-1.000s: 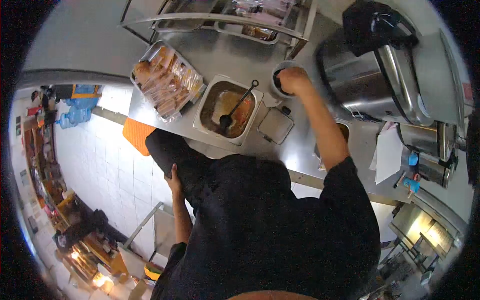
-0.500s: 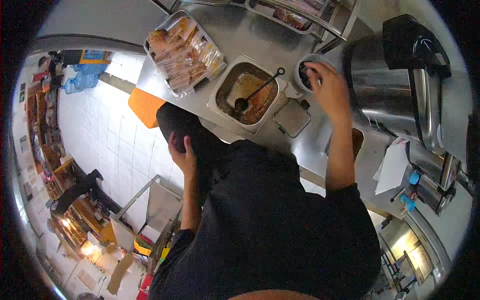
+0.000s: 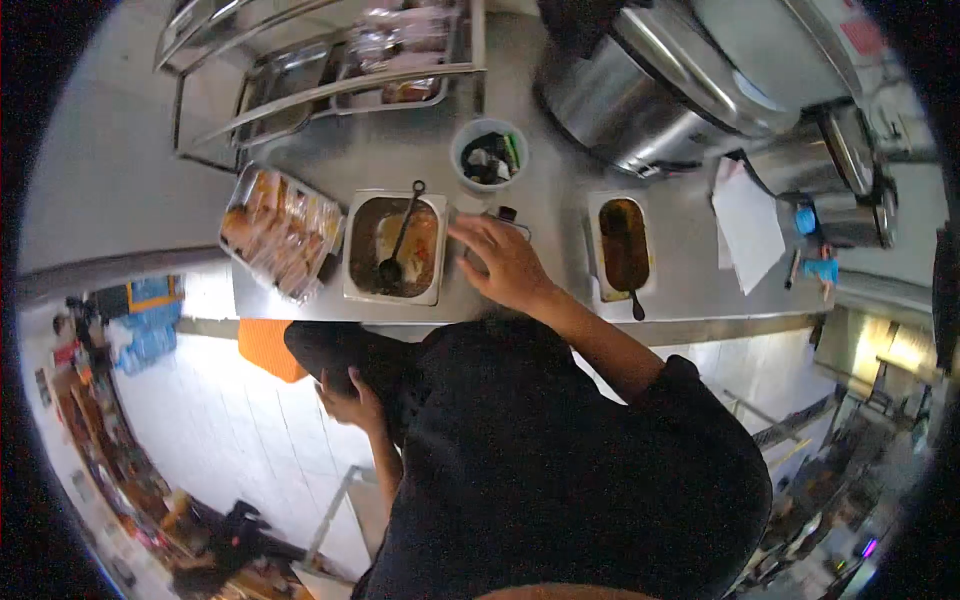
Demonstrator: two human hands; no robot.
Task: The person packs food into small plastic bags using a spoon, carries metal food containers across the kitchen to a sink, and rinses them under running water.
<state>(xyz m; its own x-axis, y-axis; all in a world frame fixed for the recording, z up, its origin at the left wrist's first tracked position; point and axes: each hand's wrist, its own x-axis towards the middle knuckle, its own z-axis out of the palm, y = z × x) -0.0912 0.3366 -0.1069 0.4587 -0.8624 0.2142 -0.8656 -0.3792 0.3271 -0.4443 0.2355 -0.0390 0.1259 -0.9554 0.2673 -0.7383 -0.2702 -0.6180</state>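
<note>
My right hand [image 3: 508, 268] reaches over the steel counter with its fingers spread, and nothing shows in it. Its fingertips are by the right rim of a rectangular food pan [image 3: 441, 285]; I cannot tell if they touch. A black ladle [image 3: 403, 235] leans in that pan, its bowl down in the brown and reddish contents. Partly hidden behind my hand is a small flat clear-topped box [image 3: 517, 228] with a dark clasp. My left hand [image 3: 352, 402] hangs below the counter edge beside my dark-clothed leg, empty, thumb and fingers apart.
A round white tub [image 3: 488, 155] holds dark items. To the left lies a tray of plastic-wrapped food [image 3: 280, 230]. A second pan [image 3: 622, 250] with dark sauce and a ladle, white papers [image 3: 748, 220] and large steel pots [image 3: 640, 100] stand right. A metal rack [image 3: 330, 90] is behind.
My right hand has left the white tub and come down beside the pan. The view has turned, bringing the second pan and rack more into sight. My left hand stays by my leg.
</note>
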